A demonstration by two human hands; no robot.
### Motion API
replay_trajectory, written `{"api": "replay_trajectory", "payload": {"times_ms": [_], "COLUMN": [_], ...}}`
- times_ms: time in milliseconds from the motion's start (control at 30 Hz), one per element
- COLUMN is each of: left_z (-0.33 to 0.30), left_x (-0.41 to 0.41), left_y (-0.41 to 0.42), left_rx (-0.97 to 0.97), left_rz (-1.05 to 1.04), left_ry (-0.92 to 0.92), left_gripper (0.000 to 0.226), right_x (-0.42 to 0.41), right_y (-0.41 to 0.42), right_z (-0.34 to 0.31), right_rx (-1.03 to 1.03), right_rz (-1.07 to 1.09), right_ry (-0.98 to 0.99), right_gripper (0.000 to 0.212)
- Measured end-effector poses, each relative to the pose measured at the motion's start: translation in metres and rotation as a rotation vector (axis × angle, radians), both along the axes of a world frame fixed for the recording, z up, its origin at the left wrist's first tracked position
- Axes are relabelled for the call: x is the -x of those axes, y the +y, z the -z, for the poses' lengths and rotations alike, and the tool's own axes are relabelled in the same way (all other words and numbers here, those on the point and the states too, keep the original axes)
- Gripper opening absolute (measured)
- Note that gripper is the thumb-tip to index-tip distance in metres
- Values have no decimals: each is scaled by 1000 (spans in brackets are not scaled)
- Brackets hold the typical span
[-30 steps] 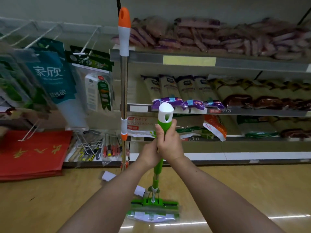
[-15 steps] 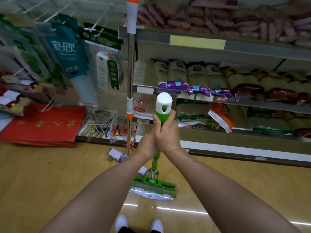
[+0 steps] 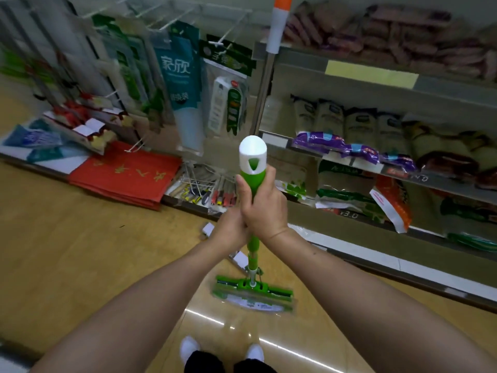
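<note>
A green mop (image 3: 253,249) with a white cap on its handle stands upright in front of me, its wrapped flat head (image 3: 252,294) on the wooden floor. My right hand (image 3: 265,205) grips the green handle just below the white cap. Directly under it, my left hand (image 3: 231,228) grips the same handle, partly hidden by the right hand. A second mop (image 3: 265,76) with a metal pole and an orange and white top leans against the shelf behind.
Store shelves (image 3: 376,76) with packaged goods run along the right. Hanging packets (image 3: 180,76) fill a rack at upper left. Red folded bags (image 3: 126,173) and small tools (image 3: 204,192) lie on the bottom shelf. My white shoes (image 3: 189,348) stand on the floor (image 3: 80,251).
The view has tilted down and to the left, so my shoes and more floor show. The mop head has come closer to my feet. Both hands keep their grip.
</note>
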State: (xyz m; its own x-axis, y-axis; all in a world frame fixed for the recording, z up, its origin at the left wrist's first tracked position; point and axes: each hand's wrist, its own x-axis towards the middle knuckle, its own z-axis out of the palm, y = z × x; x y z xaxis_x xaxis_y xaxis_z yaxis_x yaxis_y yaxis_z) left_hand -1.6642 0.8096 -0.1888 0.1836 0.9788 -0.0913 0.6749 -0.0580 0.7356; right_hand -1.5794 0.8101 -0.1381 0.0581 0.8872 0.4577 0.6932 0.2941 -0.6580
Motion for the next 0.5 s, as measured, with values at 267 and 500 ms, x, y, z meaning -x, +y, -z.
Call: {"api": "replay_trajectory", "payload": {"times_ms": [267,500], "left_z": [-19,-26], "left_x": [81,158], "left_y": [-12,-19], "left_rx": [-130,-48], "left_rz": [-128,-338], "left_ry": [-32,-294], "left_gripper": [37,48], "right_x": [74,157], "right_y": [5,18], "right_z": [-30,-71], "right_rx": [-108,-152], "right_rz": [-218,-407], "right_ry": [8,84], "right_gripper": [53,57]}}
